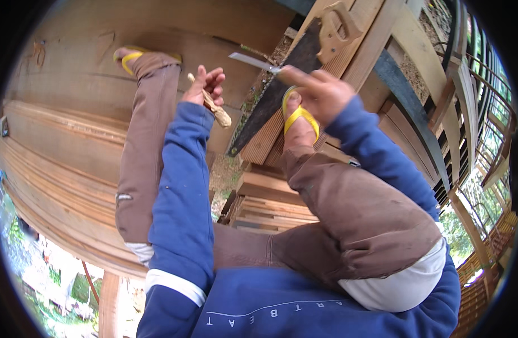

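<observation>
My left hand [205, 90] holds a short, pale, knobbly piece of wood [218, 112], whose thicker end sticks out below my palm. The fingers are curled and the thumb points up. In my right hand [329, 96], somewhat smeared by motion, is a knife [253, 61]. Its narrow blade points left toward my left hand, apart from the wood, and most of its handle is hidden by my fingers. Under the right hand, a hand saw [290, 79] with a wooden grip lies across grooved boards.
My feet wear yellow flip-flops [301, 117]; one rests on wide brown boards, the other by the saw. Stacked planks [270, 205] lie between my legs, and long timber [50, 152] runs along the left. Dark curved bars [414, 101] and wooden slats stand at right.
</observation>
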Tool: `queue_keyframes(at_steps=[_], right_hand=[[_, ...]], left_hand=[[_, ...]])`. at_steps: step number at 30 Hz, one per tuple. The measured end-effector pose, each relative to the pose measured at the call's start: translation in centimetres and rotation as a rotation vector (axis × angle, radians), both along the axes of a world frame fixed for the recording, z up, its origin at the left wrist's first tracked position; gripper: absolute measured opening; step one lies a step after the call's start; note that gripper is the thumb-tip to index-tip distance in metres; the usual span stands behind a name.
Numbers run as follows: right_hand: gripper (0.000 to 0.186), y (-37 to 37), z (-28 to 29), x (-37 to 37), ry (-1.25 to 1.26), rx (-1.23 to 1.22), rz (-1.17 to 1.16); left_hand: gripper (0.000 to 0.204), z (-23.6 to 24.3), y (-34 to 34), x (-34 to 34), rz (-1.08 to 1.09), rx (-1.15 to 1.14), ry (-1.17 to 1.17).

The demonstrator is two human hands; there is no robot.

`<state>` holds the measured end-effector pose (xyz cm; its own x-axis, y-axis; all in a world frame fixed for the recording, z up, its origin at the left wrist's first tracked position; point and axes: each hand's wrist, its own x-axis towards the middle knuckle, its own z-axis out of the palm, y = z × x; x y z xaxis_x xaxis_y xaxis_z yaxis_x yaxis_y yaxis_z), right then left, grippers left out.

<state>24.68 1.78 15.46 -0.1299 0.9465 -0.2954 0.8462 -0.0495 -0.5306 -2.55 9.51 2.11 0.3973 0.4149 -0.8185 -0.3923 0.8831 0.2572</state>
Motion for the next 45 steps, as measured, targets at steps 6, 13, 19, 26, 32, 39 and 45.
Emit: queue_keyframes(at_steps=[6, 13, 19, 26, 32, 39, 45], right_hand=[[0.044, -3.2, 1.7, 1.7, -0.171, -0.189, 0.124], [0.035, -4.3, 1.3, 1.4, -0.191, -0.144, 0.117], [0.045, -4.5, 0.9, 1.6, -0.222, -0.163, 0.164], [0.039, -4.1, 1.6, 1.0, -0.271, -0.236, 0.168], [0.047, -4.4, 1.1, 1.2, -0.237, -0.202, 0.174], [0.044, -3.5, 1.6, 0.6, -0.279, -0.295, 0.253], [0.05, -3.4, 1.1, 0.2, -0.295, -0.242, 0.289]], left_hand=[[0.027, -0.9, -1.2, 1.7, -0.745, 0.159, 0.498], [0.029, -1.6, -3.4, 4.5, -0.845, 0.207, 0.421], [0.038, -2.5, -4.0, 5.0, -0.811, 0.14, 0.445], [0.042, -3.1, -4.0, 5.4, -0.815, 0.109, 0.419], [0.04, -3.0, -3.8, 5.2, -0.772, 0.023, 0.39], [0.035, -3.9, -3.9, 5.5, -0.787, 0.053, 0.379], [0.035, -5.0, -3.9, 5.4, -0.783, 0.028, 0.414]])
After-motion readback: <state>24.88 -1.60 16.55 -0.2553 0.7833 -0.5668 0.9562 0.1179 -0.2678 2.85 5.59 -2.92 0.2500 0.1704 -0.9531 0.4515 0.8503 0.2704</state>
